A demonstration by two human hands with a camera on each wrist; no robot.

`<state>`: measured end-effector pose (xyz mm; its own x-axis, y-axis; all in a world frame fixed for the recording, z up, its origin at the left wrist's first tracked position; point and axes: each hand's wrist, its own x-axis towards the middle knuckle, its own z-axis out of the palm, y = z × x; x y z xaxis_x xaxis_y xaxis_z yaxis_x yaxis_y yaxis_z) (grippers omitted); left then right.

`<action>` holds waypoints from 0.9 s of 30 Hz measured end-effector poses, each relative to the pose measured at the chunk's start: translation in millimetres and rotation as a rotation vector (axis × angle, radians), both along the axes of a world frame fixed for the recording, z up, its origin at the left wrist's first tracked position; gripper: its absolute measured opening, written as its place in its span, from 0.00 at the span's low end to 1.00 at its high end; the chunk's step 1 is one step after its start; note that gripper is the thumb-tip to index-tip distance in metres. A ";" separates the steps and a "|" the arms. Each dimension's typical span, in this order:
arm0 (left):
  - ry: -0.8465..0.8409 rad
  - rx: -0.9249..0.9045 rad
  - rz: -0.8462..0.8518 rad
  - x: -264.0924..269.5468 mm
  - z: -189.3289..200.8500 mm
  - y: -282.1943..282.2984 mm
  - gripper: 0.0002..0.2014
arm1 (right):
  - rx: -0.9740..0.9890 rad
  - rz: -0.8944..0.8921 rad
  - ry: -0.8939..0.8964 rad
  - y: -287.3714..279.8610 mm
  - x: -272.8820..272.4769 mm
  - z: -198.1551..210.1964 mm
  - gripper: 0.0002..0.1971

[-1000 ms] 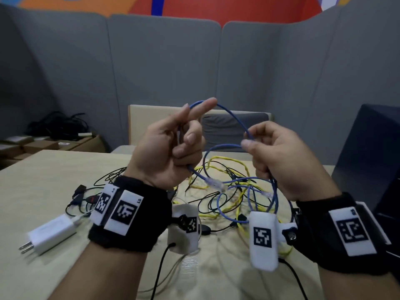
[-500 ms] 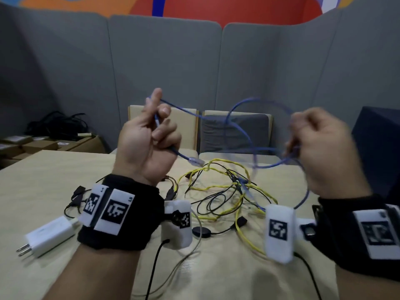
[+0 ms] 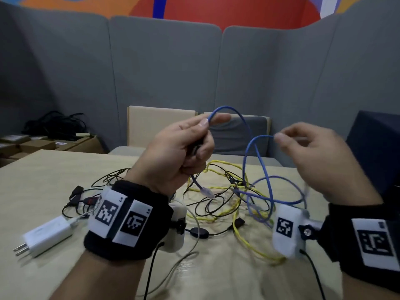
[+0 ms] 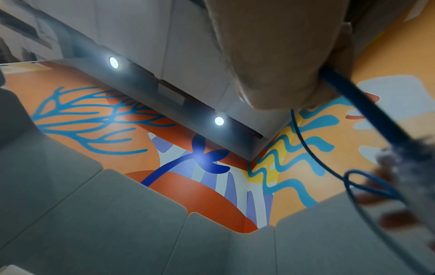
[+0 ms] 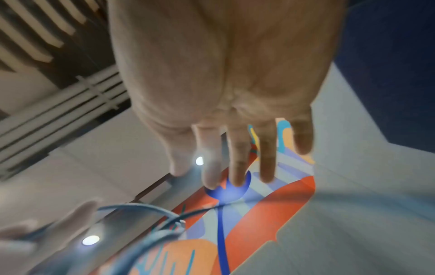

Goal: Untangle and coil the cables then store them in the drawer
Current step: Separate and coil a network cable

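Observation:
A blue network cable [image 3: 226, 107] arcs out of my left hand [image 3: 201, 137], which grips it in curled fingers above the table; its clear plug [image 3: 206, 192] hangs below that hand. The cable loops down into a tangle of yellow cable [image 3: 218, 187] and thin black cables [image 3: 212, 204]. My right hand [image 3: 287, 139] is raised beside the loop's top with its thumb tip at the cable. In the right wrist view the right hand [image 5: 195, 173] has straight fingers [image 5: 237, 158] holding nothing, and the blue cable [image 5: 141, 206] passes below them. The left wrist view shows the blue cable [image 4: 367, 104] leaving the left hand [image 4: 282, 65].
The wooden table [image 3: 43, 180] also carries a white charger [image 3: 47, 234] with prongs and black adapters [image 3: 91, 200] on the left. Cardboard boxes [image 3: 32, 144] stand far left, chairs [image 3: 160, 126] behind the table, and a dark blue block [image 3: 378, 148] on the right.
My right hand has let go of the blue cable, opened and come in toward the middle. The left hand has moved right and down, still holding the cable.

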<state>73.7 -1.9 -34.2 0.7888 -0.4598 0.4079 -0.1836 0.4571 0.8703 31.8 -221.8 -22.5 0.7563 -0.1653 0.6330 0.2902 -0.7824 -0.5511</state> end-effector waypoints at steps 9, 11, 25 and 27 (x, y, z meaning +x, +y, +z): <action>0.073 -0.086 -0.083 -3.9 1.3 -2.8 0.18 | 0.157 0.375 0.047 47.6 16.0 -19.6 0.08; 0.094 -0.201 -0.143 -3.7 3.6 0.4 0.19 | 0.262 0.453 0.121 47.8 17.1 -21.9 0.08; 0.004 -0.601 -0.025 -7.5 14.2 14.3 0.20 | 0.034 0.508 0.366 34.3 20.6 -27.3 0.11; -0.014 -0.595 0.008 -6.9 13.7 9.5 0.21 | -0.010 0.499 0.381 34.0 18.8 -25.9 0.11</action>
